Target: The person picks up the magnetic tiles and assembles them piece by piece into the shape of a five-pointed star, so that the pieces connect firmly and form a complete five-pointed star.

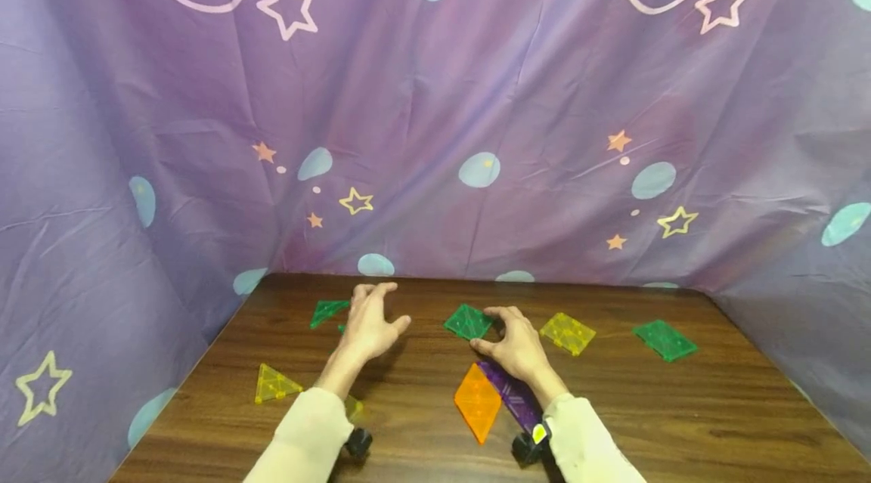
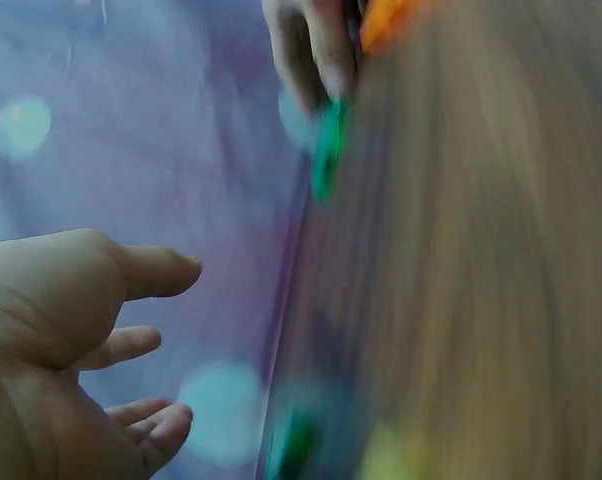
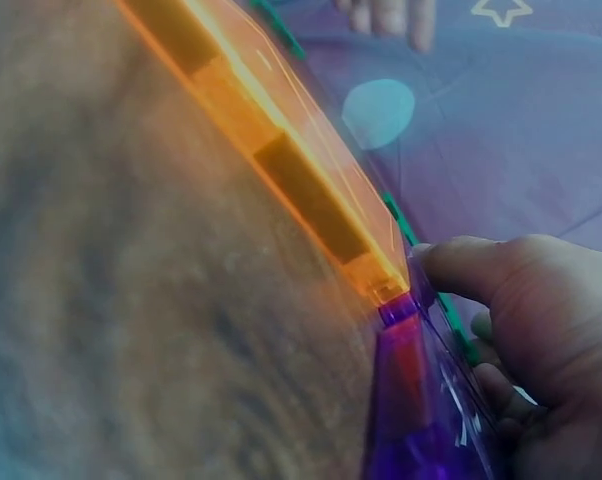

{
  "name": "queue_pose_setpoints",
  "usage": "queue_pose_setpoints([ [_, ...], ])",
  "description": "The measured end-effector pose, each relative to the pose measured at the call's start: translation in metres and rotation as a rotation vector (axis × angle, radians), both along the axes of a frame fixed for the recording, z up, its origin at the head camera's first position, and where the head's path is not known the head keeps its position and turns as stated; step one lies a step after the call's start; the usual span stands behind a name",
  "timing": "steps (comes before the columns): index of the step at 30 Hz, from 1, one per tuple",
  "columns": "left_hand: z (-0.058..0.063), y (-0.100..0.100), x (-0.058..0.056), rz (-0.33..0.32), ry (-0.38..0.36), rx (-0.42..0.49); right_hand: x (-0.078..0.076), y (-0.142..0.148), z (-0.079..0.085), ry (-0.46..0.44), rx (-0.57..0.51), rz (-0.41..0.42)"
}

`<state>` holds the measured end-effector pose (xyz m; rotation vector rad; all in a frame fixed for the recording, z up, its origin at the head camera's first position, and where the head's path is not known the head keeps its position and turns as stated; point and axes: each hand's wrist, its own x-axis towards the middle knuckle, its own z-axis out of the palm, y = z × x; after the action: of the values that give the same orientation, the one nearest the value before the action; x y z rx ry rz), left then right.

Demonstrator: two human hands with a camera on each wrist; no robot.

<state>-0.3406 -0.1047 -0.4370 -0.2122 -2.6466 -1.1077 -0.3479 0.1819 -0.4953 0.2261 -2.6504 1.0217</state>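
Note:
My right hand holds a see-through green square magnetic tile by its right side, thumb at the near edge and fingers at the far edge. Just nearer lie an orange diamond tile and a purple tile, side by side; my right wrist partly covers the purple one. My left hand hovers with fingers spread and nothing in it. Beside it is a green triangle tile, partly hidden by the hand. In the left wrist view, my left hand shows its palm and separated fingers.
A yellow triangle tile lies on the left of the wooden table, and another yellow tile is partly behind my left forearm. To the right are a yellow square tile and a green tile. A purple curtain hangs behind.

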Motion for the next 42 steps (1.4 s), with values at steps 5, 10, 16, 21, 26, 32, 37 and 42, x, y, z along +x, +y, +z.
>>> queue_pose_setpoints([
  [5,-0.005,-0.067,0.0,0.064,-0.043,-0.055,0.001,-0.002,-0.001,-0.012,0.008,0.005],
  [10,-0.011,-0.121,0.003,-0.015,-0.175,-0.133,0.001,0.001,0.001,-0.018,-0.001,0.005],
  [16,-0.021,-0.142,0.002,-0.109,-0.239,-0.103,0.0,0.009,0.009,-0.03,-0.007,0.015],
  [21,-0.024,-0.139,-0.001,-0.135,-0.225,-0.096,0.005,0.006,0.018,-0.039,-0.066,-0.048],
  [26,-0.027,-0.144,0.004,-0.098,-0.267,-0.083,0.015,-0.022,0.035,-0.029,-0.167,0.005],
  [32,-0.025,-0.149,0.007,-0.091,-0.29,-0.041,0.023,-0.064,0.047,-0.036,-0.25,0.137],
  [37,-0.025,-0.151,0.008,-0.081,-0.294,-0.026,0.027,-0.102,0.04,-0.01,-0.231,0.268],
  [42,-0.028,-0.152,0.006,-0.078,-0.289,0.008,0.029,-0.135,0.03,-0.029,-0.248,0.375],
])
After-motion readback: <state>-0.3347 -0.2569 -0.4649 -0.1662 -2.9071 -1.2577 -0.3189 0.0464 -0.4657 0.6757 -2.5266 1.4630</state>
